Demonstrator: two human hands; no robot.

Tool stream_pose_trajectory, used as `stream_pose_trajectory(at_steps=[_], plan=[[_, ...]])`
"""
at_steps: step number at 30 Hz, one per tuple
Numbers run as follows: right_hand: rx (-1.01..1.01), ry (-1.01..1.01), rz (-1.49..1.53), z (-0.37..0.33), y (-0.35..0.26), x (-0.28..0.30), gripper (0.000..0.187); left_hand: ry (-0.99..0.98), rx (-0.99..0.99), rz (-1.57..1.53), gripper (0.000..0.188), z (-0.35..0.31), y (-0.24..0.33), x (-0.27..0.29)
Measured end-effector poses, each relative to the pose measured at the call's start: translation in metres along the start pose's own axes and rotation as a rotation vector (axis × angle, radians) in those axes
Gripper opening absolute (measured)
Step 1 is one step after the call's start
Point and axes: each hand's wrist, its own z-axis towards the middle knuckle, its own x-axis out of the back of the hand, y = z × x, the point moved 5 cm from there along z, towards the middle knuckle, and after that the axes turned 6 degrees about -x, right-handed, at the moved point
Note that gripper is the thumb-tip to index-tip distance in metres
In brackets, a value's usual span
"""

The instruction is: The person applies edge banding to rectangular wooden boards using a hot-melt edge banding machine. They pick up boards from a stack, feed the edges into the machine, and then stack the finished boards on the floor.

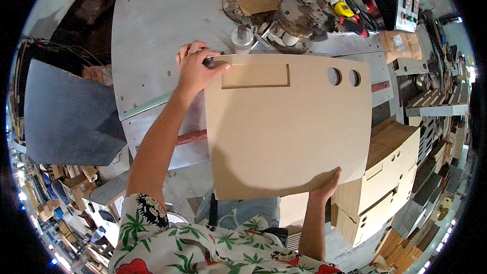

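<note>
A tan fibreboard panel (286,132) with a shallow rectangular recess and two round holes along its far edge lies across the front of a grey metal machine table (152,35). My left hand (195,68) is at its far left corner, fingers curled around a small dark object (208,62) whose kind I cannot make out, thumb over the panel's edge. At the near right edge, my right hand (327,189) grips the panel, its thumb on top and its other fingers hidden underneath. Just beyond the far edge stands a metal cylindrical spindle part (242,38).
Behind it sit a greasy round machine part (294,15), loose tools and a yellow tape measure (343,9). A control box (406,7) stands at the far right. Stacked cut panels (380,182) rise at my right. A dark grey sheet (71,116) is on the left.
</note>
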Motion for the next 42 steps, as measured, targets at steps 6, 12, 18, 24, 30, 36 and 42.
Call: stream_pose_trajectory(at_steps=[6, 12, 18, 24, 30, 36, 42], plan=[[-0.046, 0.101, 0.07, -0.021, 0.037, 0.004, 0.043, 0.014, 0.05, -0.027, 0.047, -0.004, -0.018, 0.019], [-0.048, 0.207, 0.058, -0.069, 0.078, -0.03, 0.07, -0.218, -0.279, 0.009, 0.047, 0.033, 0.035, 0.005], [-0.157, 0.268, -0.068, -0.107, 0.11, -0.01, 0.065, -0.158, -0.369, 0.101, 0.05, 0.035, 0.002, -0.004], [-0.106, 0.01, -0.127, -0.034, -0.019, 0.021, 0.062, -0.104, -0.327, 0.094, 0.047, 0.024, -0.02, 0.013], [-0.147, -0.149, -0.992, 0.03, -0.056, 0.002, 0.054, -0.033, -0.342, 0.054, 0.041, 0.016, -0.037, 0.017], [-0.228, -0.216, -0.901, 0.001, -0.026, -0.036, 0.035, -0.059, -0.284, 0.072, 0.039, 0.007, -0.071, 0.025], [-0.158, -0.224, -1.032, -0.019, -0.009, -0.07, 0.042, -0.145, -0.078, 0.225, 0.038, -0.007, -0.136, 0.047]])
